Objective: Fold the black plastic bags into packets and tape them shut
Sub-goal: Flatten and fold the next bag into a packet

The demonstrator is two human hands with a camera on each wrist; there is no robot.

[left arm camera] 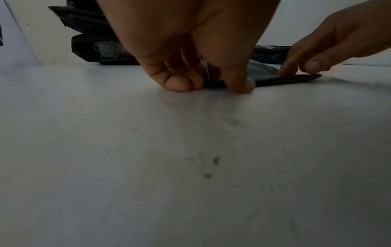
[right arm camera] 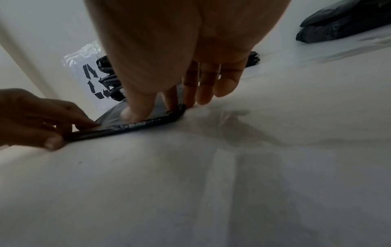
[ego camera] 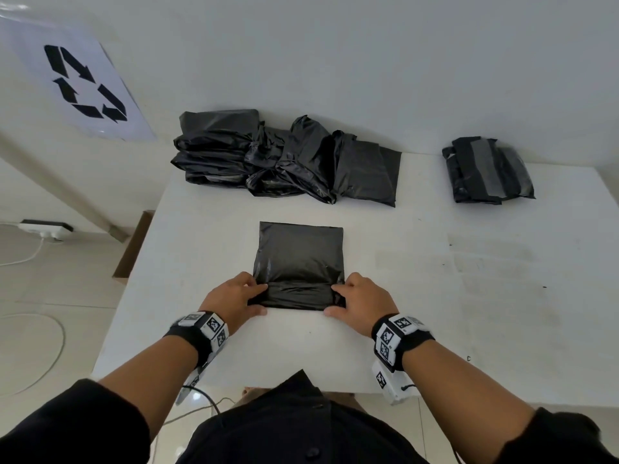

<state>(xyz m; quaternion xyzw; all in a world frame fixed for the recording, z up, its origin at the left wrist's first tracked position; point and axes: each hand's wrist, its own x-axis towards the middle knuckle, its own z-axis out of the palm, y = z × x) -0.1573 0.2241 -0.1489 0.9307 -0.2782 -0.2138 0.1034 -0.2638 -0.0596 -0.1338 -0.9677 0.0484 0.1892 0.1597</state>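
Note:
A black plastic bag [ego camera: 299,252] lies flat in the middle of the white table [ego camera: 452,296]. Its near end is turned over into a narrow folded strip [ego camera: 298,296]. My left hand [ego camera: 254,296] pinches the left end of that strip, thumb at the near edge and fingers on top. My right hand [ego camera: 336,299] pinches the right end the same way. The left wrist view shows my left hand [left arm camera: 211,80] with curled fingers and thumb down at the bag's edge [left arm camera: 285,79]. In the right wrist view my right hand [right arm camera: 165,103] has its thumb on the fold [right arm camera: 148,124].
A heap of loose black bags [ego camera: 284,159] lies along the table's back edge by the wall. A taped packet [ego camera: 485,170] sits at the back right. A recycling sign [ego camera: 83,82] hangs on the left wall. A cardboard box [ego camera: 134,246] and a power strip [ego camera: 45,226] are on the floor to the left.

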